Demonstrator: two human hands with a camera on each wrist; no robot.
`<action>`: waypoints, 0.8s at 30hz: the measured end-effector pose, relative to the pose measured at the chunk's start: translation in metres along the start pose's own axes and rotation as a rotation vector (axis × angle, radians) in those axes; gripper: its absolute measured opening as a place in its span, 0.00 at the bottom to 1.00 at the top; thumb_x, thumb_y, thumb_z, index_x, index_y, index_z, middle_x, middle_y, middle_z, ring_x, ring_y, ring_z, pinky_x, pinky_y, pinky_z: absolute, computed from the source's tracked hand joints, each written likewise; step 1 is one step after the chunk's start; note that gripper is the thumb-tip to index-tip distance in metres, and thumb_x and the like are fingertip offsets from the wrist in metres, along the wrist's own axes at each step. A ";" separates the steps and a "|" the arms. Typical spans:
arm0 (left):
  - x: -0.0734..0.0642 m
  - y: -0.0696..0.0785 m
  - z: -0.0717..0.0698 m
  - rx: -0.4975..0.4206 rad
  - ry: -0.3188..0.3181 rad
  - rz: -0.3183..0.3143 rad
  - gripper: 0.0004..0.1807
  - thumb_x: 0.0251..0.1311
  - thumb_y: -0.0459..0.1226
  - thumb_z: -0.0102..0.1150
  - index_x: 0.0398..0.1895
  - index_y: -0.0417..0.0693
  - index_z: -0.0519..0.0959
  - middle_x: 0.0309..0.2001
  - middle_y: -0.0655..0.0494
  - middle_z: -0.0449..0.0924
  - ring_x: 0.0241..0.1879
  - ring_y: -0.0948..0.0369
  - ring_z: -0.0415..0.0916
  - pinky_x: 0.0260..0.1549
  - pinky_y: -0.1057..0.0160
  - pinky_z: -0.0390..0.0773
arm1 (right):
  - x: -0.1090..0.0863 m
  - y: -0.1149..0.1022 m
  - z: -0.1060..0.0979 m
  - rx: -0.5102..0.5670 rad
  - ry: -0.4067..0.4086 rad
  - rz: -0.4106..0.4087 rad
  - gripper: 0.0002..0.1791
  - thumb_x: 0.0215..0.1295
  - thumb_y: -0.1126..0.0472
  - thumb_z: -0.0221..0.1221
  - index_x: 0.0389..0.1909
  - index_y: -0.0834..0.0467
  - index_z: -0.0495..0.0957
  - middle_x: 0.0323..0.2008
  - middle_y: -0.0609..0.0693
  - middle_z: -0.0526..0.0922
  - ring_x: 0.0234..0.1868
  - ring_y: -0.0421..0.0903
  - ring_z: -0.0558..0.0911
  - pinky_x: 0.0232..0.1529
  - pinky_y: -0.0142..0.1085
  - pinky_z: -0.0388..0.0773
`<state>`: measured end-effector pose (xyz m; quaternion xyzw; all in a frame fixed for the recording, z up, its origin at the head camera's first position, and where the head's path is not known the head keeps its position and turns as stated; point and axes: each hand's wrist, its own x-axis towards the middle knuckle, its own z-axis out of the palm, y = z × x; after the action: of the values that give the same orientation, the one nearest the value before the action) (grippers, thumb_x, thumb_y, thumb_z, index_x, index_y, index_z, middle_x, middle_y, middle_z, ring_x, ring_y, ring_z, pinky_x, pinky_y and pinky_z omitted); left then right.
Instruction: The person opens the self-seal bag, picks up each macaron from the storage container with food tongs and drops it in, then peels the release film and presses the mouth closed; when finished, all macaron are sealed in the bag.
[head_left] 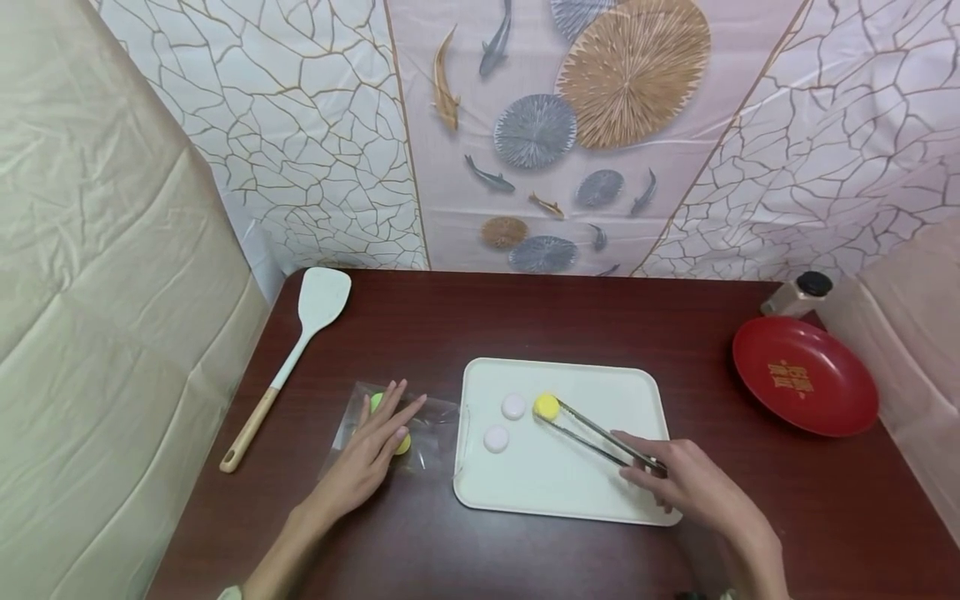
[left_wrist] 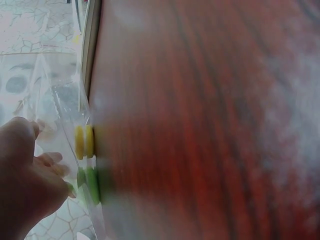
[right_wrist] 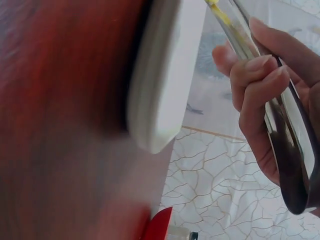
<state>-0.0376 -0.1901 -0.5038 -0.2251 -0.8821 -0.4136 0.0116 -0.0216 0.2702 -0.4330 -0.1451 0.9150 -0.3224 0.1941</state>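
Note:
My right hand [head_left: 693, 483] holds metal tongs [head_left: 603, 432] above the white tray [head_left: 570, 496]. The tong tips sit around a yellow macaron [head_left: 547, 407]; whether it is lifted off the tray I cannot tell. Two pale lilac macarons, one upper [head_left: 513, 406] and one lower [head_left: 496, 438], lie left of it on the tray. To the tray's left, my left hand [head_left: 363, 462] rests with fairly straight, spread fingers over a clear plastic bag [head_left: 437, 414]. Inside the bag are a green macaron [left_wrist: 92, 185] and another yellow macaron [left_wrist: 89, 141], partly hidden by the fingers in the head view.
A white spatula [head_left: 322, 296] with a wooden handle lies along the table's left side. At the right are a red plate [head_left: 832, 375] and a small jar with a black lid [head_left: 798, 293]. Patterned cloth [head_left: 337, 167] hangs behind the dark table [head_left: 420, 325].

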 end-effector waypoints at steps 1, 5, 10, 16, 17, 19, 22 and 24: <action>0.000 0.000 0.000 -0.001 -0.001 0.000 0.31 0.83 0.28 0.52 0.84 0.52 0.69 0.86 0.33 0.55 0.86 0.32 0.48 0.82 0.24 0.38 | -0.001 -0.001 -0.001 0.004 -0.004 -0.010 0.31 0.72 0.58 0.73 0.72 0.62 0.80 0.29 0.42 0.82 0.18 0.34 0.74 0.21 0.33 0.75; 0.000 -0.001 0.000 0.000 -0.004 -0.003 0.30 0.83 0.29 0.51 0.84 0.51 0.69 0.86 0.32 0.55 0.86 0.32 0.48 0.82 0.24 0.37 | -0.003 -0.009 -0.003 0.011 -0.013 -0.050 0.30 0.72 0.57 0.73 0.72 0.60 0.81 0.30 0.42 0.84 0.17 0.33 0.75 0.21 0.32 0.76; 0.000 0.000 -0.002 0.007 0.001 0.000 0.29 0.83 0.29 0.52 0.84 0.50 0.70 0.86 0.32 0.56 0.86 0.33 0.49 0.81 0.23 0.39 | -0.002 -0.022 -0.006 0.022 -0.023 -0.117 0.29 0.72 0.58 0.72 0.72 0.59 0.82 0.29 0.41 0.83 0.18 0.32 0.75 0.21 0.31 0.75; 0.000 0.000 -0.001 0.010 0.009 0.008 0.29 0.83 0.30 0.52 0.83 0.51 0.71 0.85 0.32 0.57 0.85 0.31 0.51 0.80 0.22 0.40 | 0.005 -0.038 -0.001 0.041 -0.073 -0.201 0.27 0.75 0.58 0.71 0.71 0.60 0.82 0.30 0.36 0.80 0.17 0.30 0.74 0.22 0.30 0.75; 0.000 0.000 -0.001 0.009 0.008 0.007 0.28 0.84 0.30 0.52 0.83 0.51 0.71 0.85 0.32 0.57 0.85 0.31 0.51 0.80 0.22 0.40 | 0.007 -0.041 0.000 0.044 -0.083 -0.217 0.27 0.75 0.58 0.70 0.71 0.60 0.82 0.30 0.35 0.79 0.17 0.29 0.73 0.22 0.30 0.75; 0.001 0.000 -0.001 0.011 0.008 0.007 0.28 0.84 0.31 0.52 0.83 0.51 0.71 0.85 0.32 0.57 0.85 0.31 0.51 0.80 0.22 0.40 | 0.012 -0.048 0.003 0.031 -0.094 -0.261 0.26 0.76 0.58 0.70 0.71 0.61 0.82 0.30 0.35 0.79 0.17 0.28 0.72 0.23 0.29 0.76; 0.001 0.000 -0.001 0.011 0.009 0.007 0.29 0.83 0.30 0.52 0.83 0.50 0.71 0.85 0.32 0.57 0.85 0.31 0.51 0.80 0.22 0.40 | 0.021 -0.060 0.008 -0.005 -0.112 -0.316 0.25 0.78 0.57 0.69 0.71 0.60 0.82 0.30 0.34 0.78 0.17 0.26 0.71 0.26 0.28 0.77; 0.001 0.000 -0.001 0.011 0.009 0.008 0.29 0.83 0.30 0.52 0.83 0.50 0.71 0.85 0.32 0.57 0.85 0.31 0.51 0.80 0.22 0.40 | 0.029 -0.069 0.012 -0.029 -0.122 -0.339 0.25 0.78 0.57 0.69 0.71 0.59 0.82 0.29 0.34 0.78 0.17 0.25 0.72 0.27 0.26 0.77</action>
<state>-0.0384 -0.1905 -0.5033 -0.2265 -0.8834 -0.4098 0.0186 -0.0316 0.2010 -0.4050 -0.3194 0.8685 -0.3280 0.1902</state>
